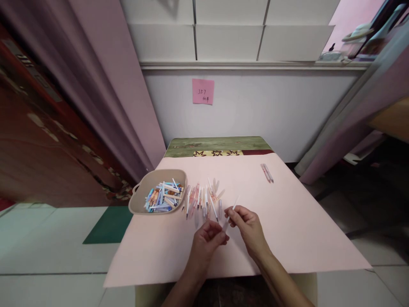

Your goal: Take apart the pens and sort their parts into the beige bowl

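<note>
My right hand (247,226) pinches a thin white pen refill (236,202), which points up and away from me. Just left of it, my left hand (207,241) is closed on a small translucent pen barrel (225,226), partly hidden by the fingers. The refill's lower end meets the barrel or lies right beside it; I cannot tell which. In front of both hands lies a loose spread of pen parts (204,198): white refills with dark tips, clear barrels and pinkish pieces.
A beige basket (136,207) filled with blue, white and orange pens and parts stands at the left of the pink-covered table (287,238). Two pens (267,173) lie side by side at the far right. A pink note (203,91) is stuck on the wall behind.
</note>
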`<control>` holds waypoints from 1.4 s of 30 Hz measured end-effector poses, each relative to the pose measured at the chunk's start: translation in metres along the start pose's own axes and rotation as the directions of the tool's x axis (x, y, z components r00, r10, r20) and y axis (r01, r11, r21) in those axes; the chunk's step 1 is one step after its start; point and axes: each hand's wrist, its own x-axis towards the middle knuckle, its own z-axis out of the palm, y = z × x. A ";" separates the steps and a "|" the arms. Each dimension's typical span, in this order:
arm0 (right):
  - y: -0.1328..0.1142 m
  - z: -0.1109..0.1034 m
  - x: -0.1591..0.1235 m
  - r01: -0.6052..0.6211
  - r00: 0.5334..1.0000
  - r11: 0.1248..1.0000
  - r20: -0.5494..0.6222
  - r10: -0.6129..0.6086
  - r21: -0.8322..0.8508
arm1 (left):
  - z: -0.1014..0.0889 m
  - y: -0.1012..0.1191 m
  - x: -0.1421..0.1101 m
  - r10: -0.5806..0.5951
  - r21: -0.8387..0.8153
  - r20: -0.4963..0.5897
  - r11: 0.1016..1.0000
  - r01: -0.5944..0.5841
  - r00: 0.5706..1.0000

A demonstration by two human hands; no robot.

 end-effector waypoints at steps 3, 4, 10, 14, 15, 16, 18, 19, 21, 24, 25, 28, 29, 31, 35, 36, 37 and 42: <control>-0.001 0.001 -0.002 0.005 0.998 0.998 0.070 0.000 -0.070 | -0.001 0.001 -0.001 0.126 0.313 0.057 0.940 -0.138 0.990; -0.001 0.003 -0.003 0.017 0.996 0.996 0.084 -0.009 -0.092 | -0.001 0.002 -0.001 0.162 0.386 0.071 0.906 -0.177 0.984; -0.004 0.004 -0.004 0.016 0.981 0.995 0.195 0.002 -0.095 | -0.016 0.001 0.001 0.230 0.451 0.060 0.862 -0.231 0.971; 0.007 -0.003 0.009 -0.009 0.997 0.983 0.071 0.023 -0.184 | -0.046 -0.002 0.004 0.259 0.373 -0.177 0.911 -0.178 0.950; 0.012 -0.002 0.013 0.014 0.999 0.954 0.043 -0.001 -0.300 | -0.054 -0.002 0.004 0.283 0.384 -0.217 0.905 -0.185 0.934; 0.017 0.001 0.015 0.053 0.998 0.901 0.037 -0.041 -0.431 | -0.061 -0.002 0.005 0.312 0.405 -0.247 0.893 -0.195 0.917; 0.026 0.014 0.018 0.166 0.986 0.740 0.102 -0.132 -0.652 | -0.071 -0.003 0.005 0.363 0.446 -0.283 0.869 -0.214 0.888; 0.031 0.024 0.017 0.236 0.972 0.653 0.165 -0.170 -0.719 | -0.074 -0.005 0.005 0.382 0.457 -0.297 0.862 -0.220 0.875; 0.038 0.045 0.014 0.384 0.923 0.493 0.317 -0.216 -0.781 | -0.076 -0.009 0.005 0.398 0.450 -0.320 0.862 -0.231 0.860; 0.050 0.070 0.011 0.552 0.833 0.282 0.505 -0.225 -0.785 | -0.074 -0.013 0.005 0.410 0.432 -0.324 0.866 -0.252 0.852; 0.054 0.074 0.012 0.577 0.815 0.225 0.534 -0.226 -0.785 | -0.074 -0.013 0.006 0.418 0.441 -0.322 0.860 -0.256 0.850; 0.065 0.071 0.020 0.564 0.812 0.101 0.528 -0.248 -0.820 | -0.069 -0.011 0.010 0.431 0.478 -0.313 0.842 -0.252 0.847; 0.067 0.068 0.022 0.551 0.816 0.077 0.517 -0.258 -0.831 | -0.067 -0.010 0.012 0.427 0.479 -0.309 0.842 -0.249 0.850; 0.069 0.060 0.025 0.538 0.820 0.067 0.503 -0.272 -0.840 | -0.061 -0.009 0.018 0.419 0.462 -0.294 0.849 -0.256 0.859; 0.063 0.046 0.018 0.535 0.831 0.227 0.459 -0.313 -0.814 | -0.054 -0.011 0.027 0.402 0.411 -0.257 0.869 -0.277 0.879; 0.061 0.042 0.016 0.524 0.841 0.292 0.432 -0.325 -0.800 | -0.054 -0.013 0.028 0.396 0.405 -0.248 0.872 -0.277 0.884; 0.059 0.038 0.015 0.500 0.858 0.359 0.393 -0.331 -0.788 | -0.055 -0.014 0.029 0.391 0.404 -0.241 0.873 -0.274 0.888; 0.050 0.012 0.031 0.205 0.969 0.594 0.075 -0.235 -0.778 | -0.063 -0.018 0.032 0.369 0.422 -0.212 0.870 -0.256 0.905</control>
